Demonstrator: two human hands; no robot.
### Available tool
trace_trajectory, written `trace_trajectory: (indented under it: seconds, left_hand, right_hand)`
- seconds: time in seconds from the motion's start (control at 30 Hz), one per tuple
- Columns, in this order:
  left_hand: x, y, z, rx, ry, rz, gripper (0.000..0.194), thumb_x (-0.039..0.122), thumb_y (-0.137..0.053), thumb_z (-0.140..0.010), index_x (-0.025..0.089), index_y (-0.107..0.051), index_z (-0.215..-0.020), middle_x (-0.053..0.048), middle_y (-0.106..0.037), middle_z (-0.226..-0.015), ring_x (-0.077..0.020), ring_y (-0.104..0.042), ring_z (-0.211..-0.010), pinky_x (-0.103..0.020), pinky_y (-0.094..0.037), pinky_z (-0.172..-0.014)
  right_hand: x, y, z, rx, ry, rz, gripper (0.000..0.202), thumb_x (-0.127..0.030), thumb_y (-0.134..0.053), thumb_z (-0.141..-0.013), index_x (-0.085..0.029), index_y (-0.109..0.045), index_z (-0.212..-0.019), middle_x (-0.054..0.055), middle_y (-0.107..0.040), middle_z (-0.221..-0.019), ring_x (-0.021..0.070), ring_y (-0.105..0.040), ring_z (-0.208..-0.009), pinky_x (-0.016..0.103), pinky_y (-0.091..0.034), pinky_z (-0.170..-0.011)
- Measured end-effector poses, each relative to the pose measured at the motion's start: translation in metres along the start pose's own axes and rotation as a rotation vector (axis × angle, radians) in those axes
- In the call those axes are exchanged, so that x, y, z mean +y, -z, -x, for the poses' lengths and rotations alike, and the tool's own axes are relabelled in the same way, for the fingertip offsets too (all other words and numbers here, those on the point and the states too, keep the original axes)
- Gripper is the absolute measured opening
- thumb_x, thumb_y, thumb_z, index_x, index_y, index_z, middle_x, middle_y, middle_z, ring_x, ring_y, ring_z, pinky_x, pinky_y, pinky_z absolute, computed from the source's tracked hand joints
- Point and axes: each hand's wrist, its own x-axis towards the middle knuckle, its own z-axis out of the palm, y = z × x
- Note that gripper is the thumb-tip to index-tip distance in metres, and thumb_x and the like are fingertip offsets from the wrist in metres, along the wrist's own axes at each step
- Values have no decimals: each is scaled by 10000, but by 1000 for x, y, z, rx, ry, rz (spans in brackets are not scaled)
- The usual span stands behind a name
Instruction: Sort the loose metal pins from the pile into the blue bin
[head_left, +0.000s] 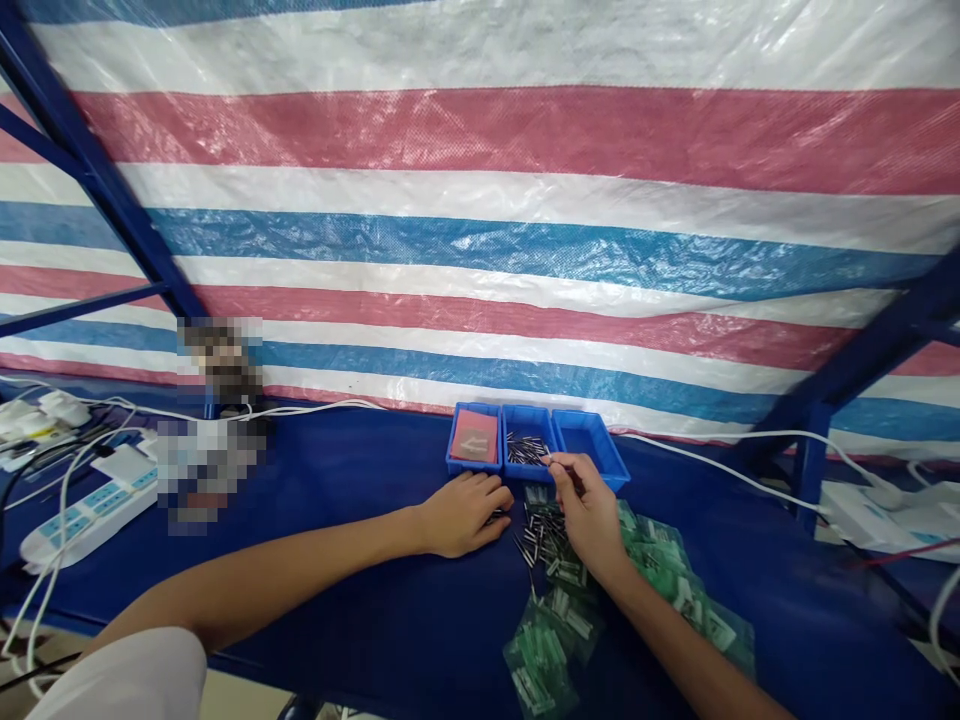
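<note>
My right hand (590, 510) is at the front right of the middle blue bin (525, 472), thumb and forefinger pinched on a small slim rod whose bright tip just shows. Many dark, shiny-ended little rods (527, 448) lie in that bin. My left hand (463, 514) rests on the table in front of the left bin (474, 468), fingers curled over something small and dark, mostly hidden. Between my hands is a loose pile of similar dark rods (536, 535). Green-printed clear packets (544, 660) lie below it, and more packets (667, 565) spread beside my right forearm.
Pink paper and a small clear packet are in the left bin. A third blue bin (585, 440) adjoins on the right. White power strips (97, 510) and cables lie at the left, with another white strip (892, 515) at the right. Striped sheeting (480, 230) hangs behind the blue table.
</note>
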Motion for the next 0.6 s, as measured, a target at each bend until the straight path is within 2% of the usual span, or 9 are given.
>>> trace_trajectory:
  seconds: [0.43,0.6]
  left_hand:
    - [-2,4,-5,-44,-156,-251,235,439,-520,-1085,206,-546,-1090,-81,-650,-1040,-242,-618,-840,-398,-433,-758]
    - [-1,5,3,-21,-71,-198,247,449,-545,-1086,207,-557,-1137,-75,-651,-1067,-251,-620,-924,-390,-446,-788]
  right_hand:
    - [5,1,-2,32,-33,-22,278,-507,-619,-1041,-267,-741,-1112,58,-658,-967,186,-540,-617,346,-448,-553]
    - [6,3,-2,28,-50,-14,276,-500,-617,-1047,-264,-743,-1116,52,-649,-938,185,-544,-621,339,-437,-544]
